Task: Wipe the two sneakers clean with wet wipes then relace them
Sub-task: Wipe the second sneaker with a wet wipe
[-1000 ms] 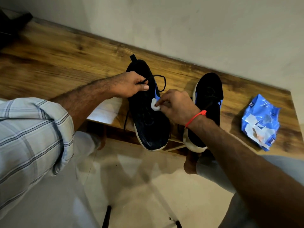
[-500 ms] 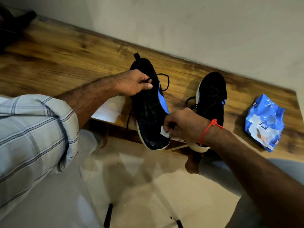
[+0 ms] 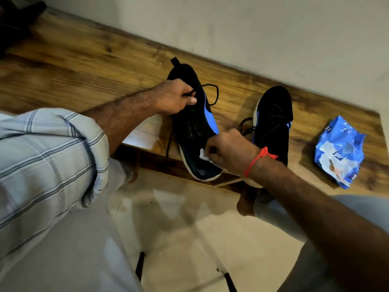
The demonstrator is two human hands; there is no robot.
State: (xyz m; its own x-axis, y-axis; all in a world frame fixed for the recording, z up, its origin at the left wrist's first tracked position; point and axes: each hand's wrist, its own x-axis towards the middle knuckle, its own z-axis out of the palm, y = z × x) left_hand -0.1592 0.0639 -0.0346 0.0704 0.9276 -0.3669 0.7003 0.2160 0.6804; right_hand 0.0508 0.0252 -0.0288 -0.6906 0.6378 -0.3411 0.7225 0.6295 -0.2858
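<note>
Two black sneakers with blue side panels and white soles stand on a wooden table, toes toward me. My left hand grips the collar of the left sneaker, with a loop of its black lace under the fingers. My right hand, a red thread round its wrist, pinches a crumpled white wet wipe against the toe part of that shoe. Behind my right hand stands the right sneaker; its toe is hidden by my wrist and its laces lie loose.
A blue and white wet-wipe pack lies on the table at the right. A white sheet sits at the table's front edge under my left forearm. The wall runs along the table's far side. Tiled floor and my knees are below.
My right hand has carried the wipe down the left sneaker from the blue panel near the laces to the toe area. The left hand has kept its grip on the collar.
</note>
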